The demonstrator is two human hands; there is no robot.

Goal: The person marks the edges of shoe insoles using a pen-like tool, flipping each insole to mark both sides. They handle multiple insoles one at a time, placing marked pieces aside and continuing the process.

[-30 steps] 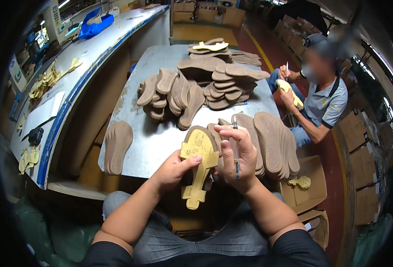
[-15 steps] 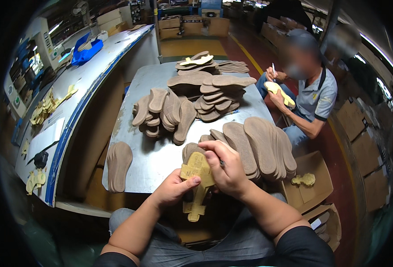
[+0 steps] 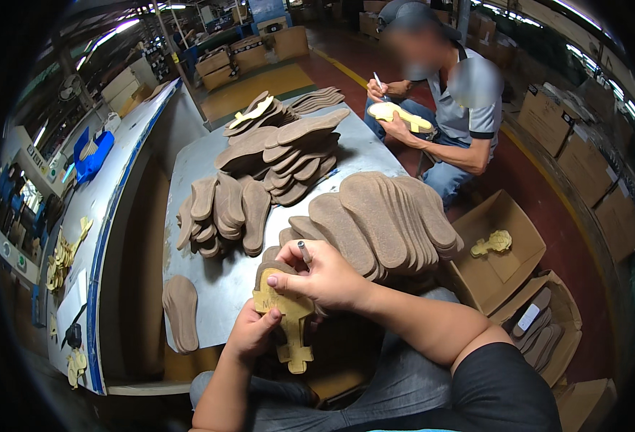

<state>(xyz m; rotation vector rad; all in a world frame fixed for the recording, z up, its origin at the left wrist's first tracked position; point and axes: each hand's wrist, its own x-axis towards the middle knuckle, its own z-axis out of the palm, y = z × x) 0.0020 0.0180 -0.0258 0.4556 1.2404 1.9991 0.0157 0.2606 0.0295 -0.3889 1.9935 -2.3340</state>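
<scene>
My left hand (image 3: 251,331) is closed round the edge of a yellow shoe template (image 3: 290,308), its thumb on the face. The template lies on a brown insole (image 3: 270,255), whose rounded end shows past the top; the narrow yellow end with side tabs points down toward my lap. In my closed right hand (image 3: 328,277) is a pen (image 3: 304,250), its upper end sticking out above the fingers. The right thumb presses the template's upper part. The pen's tip is hidden. Close beyond my right hand stands a fanned stack of brown insoles (image 3: 375,223).
More insoles form a pile (image 3: 288,158) at the metal table's (image 3: 224,309) middle and a small stack (image 3: 180,317) at its left edge. Cardboard boxes (image 3: 501,266) stand at right, one holding yellow templates (image 3: 491,245). A co-worker (image 3: 443,101) sits beyond, with a pen and a template. A workbench (image 3: 105,237) runs along the left.
The view has swung to the right, so the table sits further left. My right thumb has come down onto the template, and the pen now points up out of the hand.
</scene>
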